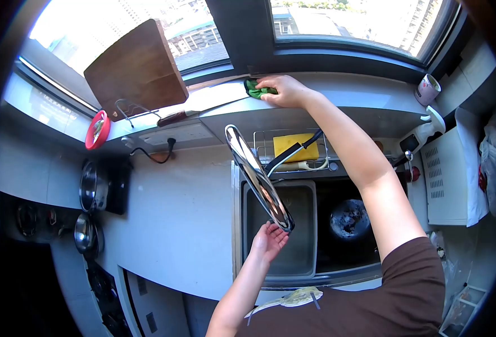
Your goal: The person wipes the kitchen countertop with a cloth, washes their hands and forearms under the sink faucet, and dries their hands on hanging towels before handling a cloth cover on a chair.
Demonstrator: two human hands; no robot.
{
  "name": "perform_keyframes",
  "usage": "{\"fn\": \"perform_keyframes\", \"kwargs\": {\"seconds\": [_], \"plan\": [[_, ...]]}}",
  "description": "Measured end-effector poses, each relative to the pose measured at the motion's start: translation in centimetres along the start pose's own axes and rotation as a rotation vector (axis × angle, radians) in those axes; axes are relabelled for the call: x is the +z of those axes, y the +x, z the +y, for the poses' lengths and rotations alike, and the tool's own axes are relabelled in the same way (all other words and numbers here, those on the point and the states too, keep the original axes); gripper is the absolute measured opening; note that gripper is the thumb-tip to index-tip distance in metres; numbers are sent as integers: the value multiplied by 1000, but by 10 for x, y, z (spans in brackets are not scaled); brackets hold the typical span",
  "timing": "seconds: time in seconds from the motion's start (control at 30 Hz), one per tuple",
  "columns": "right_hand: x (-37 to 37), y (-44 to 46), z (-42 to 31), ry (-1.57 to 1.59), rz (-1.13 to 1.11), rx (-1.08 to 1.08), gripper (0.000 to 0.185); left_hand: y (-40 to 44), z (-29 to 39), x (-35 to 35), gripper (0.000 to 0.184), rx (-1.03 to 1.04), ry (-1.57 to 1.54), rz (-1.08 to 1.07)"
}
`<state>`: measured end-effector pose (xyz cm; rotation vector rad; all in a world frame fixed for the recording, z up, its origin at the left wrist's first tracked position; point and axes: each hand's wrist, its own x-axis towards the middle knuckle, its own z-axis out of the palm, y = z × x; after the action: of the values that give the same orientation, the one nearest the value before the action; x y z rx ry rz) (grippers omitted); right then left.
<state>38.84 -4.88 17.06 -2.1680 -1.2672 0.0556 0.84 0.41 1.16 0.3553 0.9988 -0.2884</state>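
Note:
At the window ledge my right hand (281, 91) is closed on a green cloth (257, 89), by the blade end of a large knife (220, 101). The knife lies flat on the ledge with its brown handle toward the left. Lower down, my left hand (270, 241) curls round the bottom end of a long, shiny metal thing (257, 177), seen nearly edge-on; its exact kind I cannot tell. It slants above the left basin of the sink (279, 258). Behind it, a black-gripped handle (284, 159) crosses the wire rack (329, 149).
A wooden cutting board (138, 67) leans at the window beside a red bowl (98, 130). A yellow sponge or cloth (295, 147) is in the rack. A dark pan (350, 219) is in the right basin. White counter (175, 219) stretches left, toward metal pots (93, 188).

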Motion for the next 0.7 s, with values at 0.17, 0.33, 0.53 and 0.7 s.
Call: {"fn": "perform_keyframes", "kwargs": {"seconds": [0.17, 0.33, 0.53, 0.7], "plan": [[-3, -23, 14, 199, -34, -71, 27, -5, -2, 9, 28, 29, -7, -28], [-23, -55, 8, 525, -161, -94, 27, -17, -9, 15, 30, 18, 2, -41], [-66, -156, -24, 1197, 11, 190, 26, -35, -13, 14, 31, 30, -28, -72], [-52, -220, -51, 1421, 159, 209, 23, -46, -27, 13, 31, 26, 1, -75]]}}
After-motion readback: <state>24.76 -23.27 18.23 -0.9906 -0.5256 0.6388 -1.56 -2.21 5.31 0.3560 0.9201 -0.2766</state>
